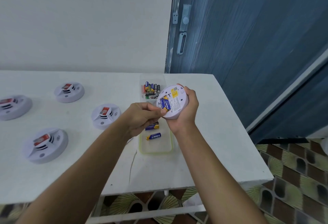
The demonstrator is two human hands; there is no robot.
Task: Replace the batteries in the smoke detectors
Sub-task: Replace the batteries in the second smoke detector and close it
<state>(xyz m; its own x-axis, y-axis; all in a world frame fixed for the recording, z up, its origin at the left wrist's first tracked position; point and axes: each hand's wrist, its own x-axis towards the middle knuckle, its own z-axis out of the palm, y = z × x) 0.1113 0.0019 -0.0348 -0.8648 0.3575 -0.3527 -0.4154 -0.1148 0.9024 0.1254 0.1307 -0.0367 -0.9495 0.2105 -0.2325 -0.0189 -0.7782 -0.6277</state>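
My right grip (186, 110) wraps round the upturned smoke detector (176, 107) above the tray (156, 152); beside the detector, my left grip (142, 117) pinches the blue battery (165, 104) in its compartment.

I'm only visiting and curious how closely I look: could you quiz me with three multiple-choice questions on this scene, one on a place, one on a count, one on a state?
1. Where is the upturned detector? A in the right hand B on the floor C in a drawer
2. How many other detectors lie on the table? A two B four C six
3. The upturned detector's back is: A shut B open, empty C open, batteries inside
Answers: 1 A, fingers curl round its rim. 2 B, four lie at the left. 3 C, blue-and-yellow batteries show, the left hand pinching one.
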